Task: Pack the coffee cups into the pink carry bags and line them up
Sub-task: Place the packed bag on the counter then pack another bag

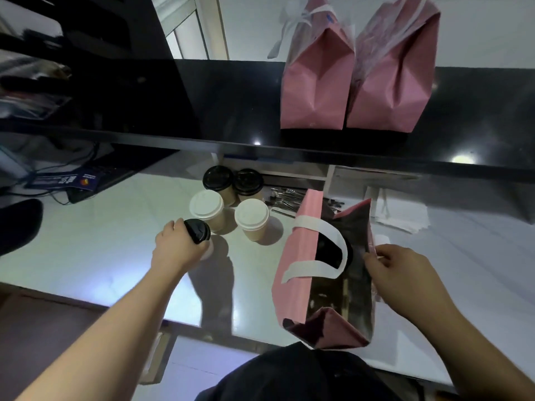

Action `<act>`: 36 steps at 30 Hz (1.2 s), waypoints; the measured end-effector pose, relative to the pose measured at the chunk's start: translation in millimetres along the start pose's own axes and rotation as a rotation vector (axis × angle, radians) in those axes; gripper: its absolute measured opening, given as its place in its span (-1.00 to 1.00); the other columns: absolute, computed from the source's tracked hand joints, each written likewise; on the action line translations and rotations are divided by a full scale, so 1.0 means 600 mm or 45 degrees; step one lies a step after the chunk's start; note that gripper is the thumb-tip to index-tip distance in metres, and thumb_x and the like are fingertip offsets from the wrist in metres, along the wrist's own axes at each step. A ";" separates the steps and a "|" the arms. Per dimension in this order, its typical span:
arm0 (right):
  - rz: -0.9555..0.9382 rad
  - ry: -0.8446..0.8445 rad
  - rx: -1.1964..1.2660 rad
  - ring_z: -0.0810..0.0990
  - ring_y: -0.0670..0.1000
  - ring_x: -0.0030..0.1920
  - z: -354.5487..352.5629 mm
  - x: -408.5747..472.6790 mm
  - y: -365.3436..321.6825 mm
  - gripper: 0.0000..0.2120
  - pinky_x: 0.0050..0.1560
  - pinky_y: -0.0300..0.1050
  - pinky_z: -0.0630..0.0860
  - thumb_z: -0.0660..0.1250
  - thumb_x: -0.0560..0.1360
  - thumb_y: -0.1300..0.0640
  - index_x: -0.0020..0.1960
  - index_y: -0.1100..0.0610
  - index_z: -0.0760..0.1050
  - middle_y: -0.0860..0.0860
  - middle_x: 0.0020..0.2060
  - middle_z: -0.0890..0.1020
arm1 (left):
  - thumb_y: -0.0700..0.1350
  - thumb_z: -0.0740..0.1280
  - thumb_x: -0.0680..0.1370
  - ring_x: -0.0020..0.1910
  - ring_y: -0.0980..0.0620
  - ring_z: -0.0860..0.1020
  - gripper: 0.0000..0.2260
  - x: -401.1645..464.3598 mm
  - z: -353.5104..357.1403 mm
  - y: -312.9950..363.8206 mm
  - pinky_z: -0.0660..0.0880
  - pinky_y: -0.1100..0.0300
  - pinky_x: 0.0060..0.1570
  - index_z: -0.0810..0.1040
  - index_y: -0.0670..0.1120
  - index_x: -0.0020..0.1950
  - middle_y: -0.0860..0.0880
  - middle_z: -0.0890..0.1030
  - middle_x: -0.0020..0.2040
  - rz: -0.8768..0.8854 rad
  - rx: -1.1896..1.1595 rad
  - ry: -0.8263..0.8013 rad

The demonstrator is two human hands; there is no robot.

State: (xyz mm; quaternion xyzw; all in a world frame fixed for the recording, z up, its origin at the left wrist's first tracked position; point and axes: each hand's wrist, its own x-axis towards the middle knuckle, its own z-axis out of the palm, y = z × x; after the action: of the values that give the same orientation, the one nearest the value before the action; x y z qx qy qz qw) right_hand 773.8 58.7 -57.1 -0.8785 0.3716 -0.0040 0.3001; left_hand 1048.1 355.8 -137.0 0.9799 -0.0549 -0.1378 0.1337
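Left hand (176, 244) wrapped around black-lidded paper coffee cup (198, 231), held tilted above white counter (115, 241). Right hand (402, 273) pinches far rim of open pink paper carry bag with white handle (298, 273), bag standing on counter. Four more lidded cups, two white-lidded (251, 214), two black-lidded (217, 177), stand clustered left of bag. Two closed pink bags (318, 91) side by side, touching, on black upper ledge (202, 111).

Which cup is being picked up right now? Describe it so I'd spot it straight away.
Start at the white counter below the black shelf, where five paper cups cluster left of the open pink bag. The cup nearest you, gripped by the left hand, is the one. Unlike its two white-lidded neighbours, it has a black lid and sits apart from the group.
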 end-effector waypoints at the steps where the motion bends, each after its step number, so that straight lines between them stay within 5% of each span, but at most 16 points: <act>1: 0.002 0.006 -0.003 0.61 -0.05 -0.42 0.001 -0.001 -0.001 -0.66 -0.32 0.04 0.63 0.23 0.62 -0.12 -0.22 0.00 0.60 -0.06 -0.44 0.66 | 0.11 0.47 0.45 0.27 -0.29 0.46 -0.43 0.002 0.003 -0.004 0.50 -0.12 0.18 0.43 -0.17 0.33 -0.19 0.49 0.29 0.008 -0.031 -0.005; 12: 0.030 0.047 -0.019 0.61 -0.04 -0.44 0.003 -0.013 -0.008 -0.69 -0.41 -0.08 0.56 0.23 0.62 -0.09 -0.20 -0.01 0.59 -0.08 -0.43 0.66 | 0.11 0.49 0.41 0.12 -0.26 0.50 -0.47 -0.014 -0.026 -0.017 0.54 -0.08 0.06 0.46 -0.13 0.24 -0.18 0.52 0.16 0.098 -0.018 -0.012; 18: 0.026 0.043 0.019 0.60 -0.05 -0.44 0.006 -0.018 -0.006 -0.68 -0.46 -0.13 0.47 0.24 0.63 -0.09 -0.24 -0.02 0.57 -0.09 -0.44 0.64 | 0.11 0.53 0.39 0.34 -0.26 0.48 -0.15 -0.059 -0.148 0.005 0.49 -0.13 0.25 0.29 -0.14 0.58 -0.21 0.49 0.40 0.307 0.002 0.140; 23: 0.020 0.054 0.043 0.56 -0.04 -0.45 0.004 -0.020 -0.003 -0.62 -0.46 -0.17 0.34 0.26 0.63 -0.06 -0.32 0.03 0.49 -0.05 -0.48 0.59 | 0.12 0.54 0.39 0.38 0.03 0.44 -0.17 -0.149 -0.228 0.100 0.38 0.12 0.28 0.26 0.07 0.59 0.11 0.42 0.41 0.711 -0.254 0.326; 27: 0.015 0.052 0.039 0.56 -0.06 -0.45 -0.003 -0.025 0.000 -0.63 -0.46 -0.20 0.33 0.24 0.63 -0.08 -0.31 0.01 0.50 -0.05 -0.48 0.59 | 0.27 0.46 0.37 0.31 0.30 0.41 -0.19 -0.235 -0.243 0.208 0.36 0.34 0.26 0.26 0.20 0.57 0.33 0.34 0.35 1.115 -0.374 0.163; 32: -0.025 0.025 0.017 0.57 -0.10 -0.34 -0.014 -0.029 0.011 -0.73 -0.41 -0.11 0.40 0.24 0.62 -0.11 -0.20 -0.05 0.53 -0.11 -0.37 0.63 | 0.23 0.49 0.41 0.41 0.19 0.38 -0.22 -0.263 -0.183 0.300 0.43 0.13 0.41 0.28 0.17 0.57 0.20 0.37 0.40 1.365 -0.210 -0.160; 36: -0.049 0.037 -0.047 0.52 -0.02 -0.36 -0.016 -0.025 0.022 -0.64 -0.44 -0.09 0.27 0.18 0.65 -0.05 -0.30 0.00 0.41 -0.05 -0.40 0.55 | 0.22 0.52 0.41 0.37 0.11 0.41 -0.20 -0.245 -0.122 0.321 0.45 0.18 0.32 0.27 0.14 0.58 0.13 0.38 0.41 1.408 0.086 -0.363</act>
State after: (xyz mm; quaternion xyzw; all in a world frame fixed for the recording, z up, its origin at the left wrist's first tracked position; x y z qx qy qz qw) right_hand 752.2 56.0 -53.1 -0.8907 0.3589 -0.0158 0.2785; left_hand 915.0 210.9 21.7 0.7809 -0.5812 -0.1765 0.1457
